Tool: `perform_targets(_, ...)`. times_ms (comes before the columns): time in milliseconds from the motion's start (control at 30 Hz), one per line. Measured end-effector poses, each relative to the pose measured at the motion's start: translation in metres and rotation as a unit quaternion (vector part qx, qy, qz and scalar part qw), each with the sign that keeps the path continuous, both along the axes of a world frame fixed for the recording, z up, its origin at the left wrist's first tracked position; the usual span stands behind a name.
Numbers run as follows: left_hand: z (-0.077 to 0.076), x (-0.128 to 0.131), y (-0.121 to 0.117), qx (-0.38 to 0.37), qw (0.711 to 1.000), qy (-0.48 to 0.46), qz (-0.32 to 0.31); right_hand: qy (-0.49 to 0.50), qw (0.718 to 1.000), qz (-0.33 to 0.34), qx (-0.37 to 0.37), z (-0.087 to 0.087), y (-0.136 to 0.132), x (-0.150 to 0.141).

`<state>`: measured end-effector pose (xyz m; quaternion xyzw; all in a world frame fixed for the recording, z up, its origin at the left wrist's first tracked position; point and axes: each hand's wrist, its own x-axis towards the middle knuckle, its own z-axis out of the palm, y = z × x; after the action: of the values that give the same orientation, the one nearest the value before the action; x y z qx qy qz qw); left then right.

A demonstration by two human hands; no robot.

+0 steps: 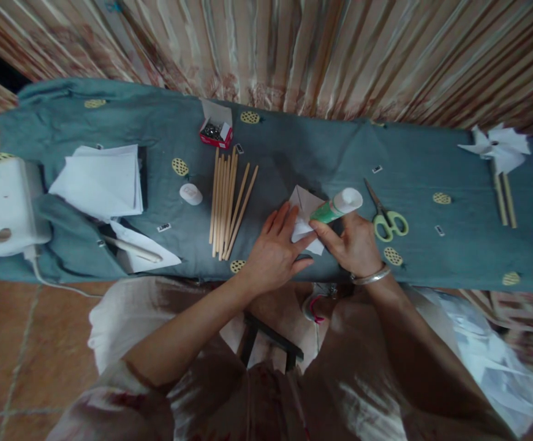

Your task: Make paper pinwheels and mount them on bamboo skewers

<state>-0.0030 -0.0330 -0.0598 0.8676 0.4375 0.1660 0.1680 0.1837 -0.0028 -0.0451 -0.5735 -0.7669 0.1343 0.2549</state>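
Note:
My right hand [356,244] is wrapped round a green and white glue stick [333,207], tilted with its lower end against a piece of white paper [307,201]. The paper has creases or folded flaps, partly covered by my fingers. Lying flat over the paper's left side, my left hand [273,248] has its fingers stretched out and holds nothing. Green-handled scissors [388,222] rest just right of my right hand. Left of my left hand lies a bundle of thin wooden sticks [224,205].
A red box of small metal pins [215,131] stands open behind the sticks, near a white eraser [190,194]. Stacked paper [98,180], a pen [133,248] and a white device with a cable [11,208] are at left. Paper pinwheels [496,147] on sticks lie far right.

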Motion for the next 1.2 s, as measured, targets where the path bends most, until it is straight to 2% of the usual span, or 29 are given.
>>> perform_targets(133, 0.000, 0.000, 0.001, 0.002, 1.000, -0.006, 0.000, 0.071, 0.995, -0.076, 0.009, -0.004, 0.004, 0.000)
perform_targets(233, -0.003, 0.000, 0.000, 0.006, 1.000, -0.012, 0.000, 0.218, 0.968, -0.124, 0.025, -0.002, 0.016, 0.002)
perform_targets(333, -0.004, 0.000, 0.000, 0.018, 0.999, -0.027, -0.001, 0.381, 0.911, -0.158, 0.010, -0.002, 0.032, 0.005)
perform_targets(467, 0.007, -0.020, 0.007, 0.076, 0.995, -0.058, 0.017, 0.555, 0.810, -0.174, -0.069, -0.007, 0.044, 0.005)
perform_targets(533, 0.014, -0.043, 0.014, 0.122, 0.988, -0.069, 0.068, 0.622, 0.760, -0.159, -0.102, -0.008, 0.044, 0.003)
perform_targets(600, 0.019, -0.072, 0.023, 0.163, 0.972, -0.066, 0.158, 0.672, 0.714, -0.146, -0.134, -0.007, 0.042, 0.001)
perform_targets(700, 0.017, -0.116, 0.033, 0.142, 0.944, -0.028, 0.298, 0.708, 0.668, -0.149, -0.173, -0.001, 0.038, -0.002)
perform_targets(767, 0.014, -0.138, 0.036, 0.098, 0.936, -0.006, 0.338, 0.714, 0.658, -0.154, -0.186, 0.003, 0.037, -0.003)
perform_targets(833, 0.011, -0.151, 0.038, 0.053, 0.939, -0.019, 0.340, 0.711, 0.660, -0.151, -0.192, 0.005, 0.036, -0.005)
perform_targets(900, 0.010, -0.154, 0.039, 0.020, 0.937, -0.065, 0.342, 0.705, 0.668, -0.136, -0.195, 0.005, 0.036, -0.006)
perform_targets(967, 0.012, -0.149, 0.038, 0.002, 0.920, -0.152, 0.360, 0.697, 0.680, -0.115, -0.198, 0.003, 0.036, -0.007)
perform_targets(1067, 0.019, -0.125, 0.032, -0.059, 0.864, -0.348, 0.359, 0.688, 0.691, -0.091, -0.205, -0.001, 0.036, -0.010)
perform_targets(1133, 0.025, -0.103, 0.027, -0.151, 0.810, -0.470, 0.318, 0.689, 0.685, -0.081, -0.221, -0.005, 0.036, -0.013)
perform_targets(1200, 0.029, -0.082, 0.022, -0.240, 0.757, -0.536, 0.286, 0.697, 0.671, -0.072, -0.244, -0.007, 0.035, -0.016)
